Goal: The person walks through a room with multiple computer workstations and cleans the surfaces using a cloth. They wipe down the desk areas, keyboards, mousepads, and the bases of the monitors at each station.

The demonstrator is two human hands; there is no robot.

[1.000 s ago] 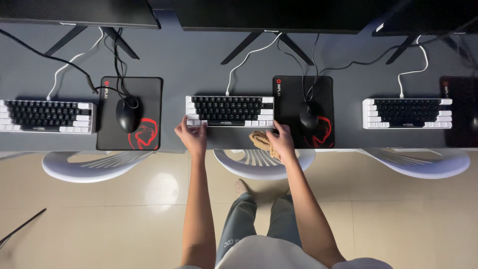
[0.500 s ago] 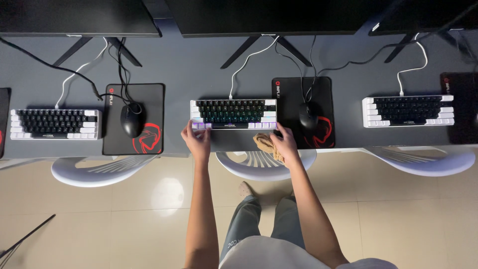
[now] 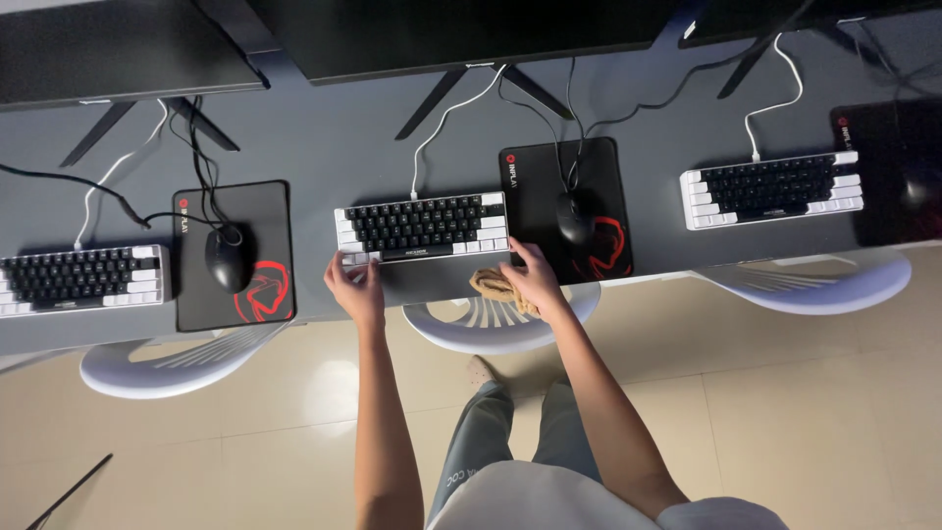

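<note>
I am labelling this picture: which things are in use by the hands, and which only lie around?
In use: left hand on middle keyboard; right hand with tan cloth.
Lying about: left keyboard, right keyboard, two mice, mouse pads.

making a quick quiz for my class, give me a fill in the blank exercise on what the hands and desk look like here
1. The left hand touches the lower left corner of the middle ____.
2. The right hand rests on a crumpled tan ____ at the desk edge.
3. The black mouse just beyond the right hand sits on a black mouse ____ with a red design.
4. Under the desk edge between the hands stands a white ____.

Missing words: keyboard; cloth; pad; chair.
</note>
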